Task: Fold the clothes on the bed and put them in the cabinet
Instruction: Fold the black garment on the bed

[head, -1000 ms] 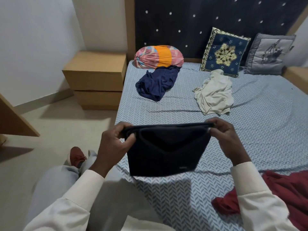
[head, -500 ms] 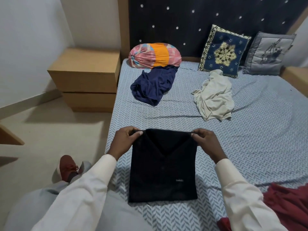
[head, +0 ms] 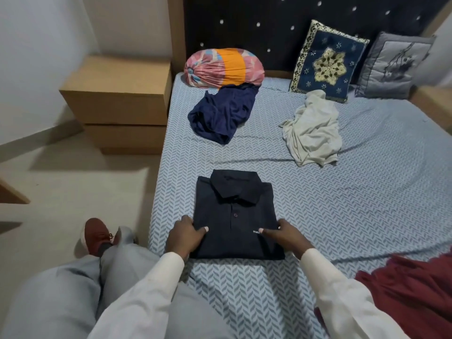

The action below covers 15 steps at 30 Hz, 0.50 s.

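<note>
A dark polo shirt (head: 234,216) lies folded into a neat rectangle on the blue patterned bed (head: 367,204), collar up and pointing away from me. My left hand (head: 186,234) grips its near left edge, thumb on top. My right hand (head: 285,234) grips the near right edge the same way. Three unfolded garments lie around it: a crumpled navy one (head: 220,116) at the far left, a cream one (head: 313,128) at the far right, and a maroon one (head: 411,289) beside my right sleeve.
A pink and orange cloth bundle (head: 225,67), a blue embroidered cushion (head: 327,62) and a grey cushion (head: 391,67) line the headboard. A wooden two-drawer bedside cabinet (head: 122,101) stands left of the bed. My knee and red shoe (head: 96,234) are on the floor side.
The shirt was held up, then laid flat with both hands at its far edge. Now it shows its collar and buttons, and both hands hold its near edge.
</note>
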{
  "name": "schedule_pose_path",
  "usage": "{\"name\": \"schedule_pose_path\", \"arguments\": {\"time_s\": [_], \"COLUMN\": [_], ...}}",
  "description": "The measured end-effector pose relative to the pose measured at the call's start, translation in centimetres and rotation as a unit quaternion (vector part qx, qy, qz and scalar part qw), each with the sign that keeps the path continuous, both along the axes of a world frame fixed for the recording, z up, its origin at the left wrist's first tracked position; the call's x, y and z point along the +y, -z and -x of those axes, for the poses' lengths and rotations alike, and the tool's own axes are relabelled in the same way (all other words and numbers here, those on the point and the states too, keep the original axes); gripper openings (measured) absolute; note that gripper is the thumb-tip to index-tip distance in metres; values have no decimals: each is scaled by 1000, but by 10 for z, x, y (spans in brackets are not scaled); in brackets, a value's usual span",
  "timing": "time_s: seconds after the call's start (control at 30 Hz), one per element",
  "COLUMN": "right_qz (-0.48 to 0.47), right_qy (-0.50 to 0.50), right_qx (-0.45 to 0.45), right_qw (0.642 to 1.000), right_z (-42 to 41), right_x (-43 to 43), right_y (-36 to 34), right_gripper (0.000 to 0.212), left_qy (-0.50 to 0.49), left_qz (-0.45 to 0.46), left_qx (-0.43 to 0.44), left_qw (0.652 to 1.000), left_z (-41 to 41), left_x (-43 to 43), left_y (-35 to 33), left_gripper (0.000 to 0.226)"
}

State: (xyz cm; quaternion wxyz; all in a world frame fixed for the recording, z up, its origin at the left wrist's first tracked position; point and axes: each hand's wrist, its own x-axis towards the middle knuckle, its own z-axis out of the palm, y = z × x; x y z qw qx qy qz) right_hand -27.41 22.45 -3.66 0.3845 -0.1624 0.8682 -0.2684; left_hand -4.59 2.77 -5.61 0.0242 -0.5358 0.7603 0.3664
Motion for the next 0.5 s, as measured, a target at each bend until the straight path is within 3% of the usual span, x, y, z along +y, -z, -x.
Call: {"name": "schedule_pose_path", "arguments": {"time_s": [0.1,0.2,0.3,0.37,0.43,0.5], "right_qz": [6,36,41,-8,-74,-96], "right_qy": [10,38,49,10,-37,-43], "right_qx": [-72,-138,-166,-105,17,155], "right_qw": [997,989,984,994,996,982], "right_z": [-14,-19,-19,-22,-25,-27], "right_x": [18,28,36,41,42,37], "right_y": [0,-6,-6,-4,-2,-5], "right_gripper": [46,27,25,20,27,40], "left_qy": [-1,-6,-14,2,13,30], "left_qz": [-36,-70,-98,-81,-46,54], "left_qx": [-16,29,54,13,-40,-54], "left_qw": [999,997,994,997,998,997], "left_z": [-12,-19,-31,-37,-38,-35], "left_x": [17,22,22,25,33,38], "left_y": [3,-4,-3,-2,-6,-12], "left_gripper": [62,40,38,40,44,51]}}
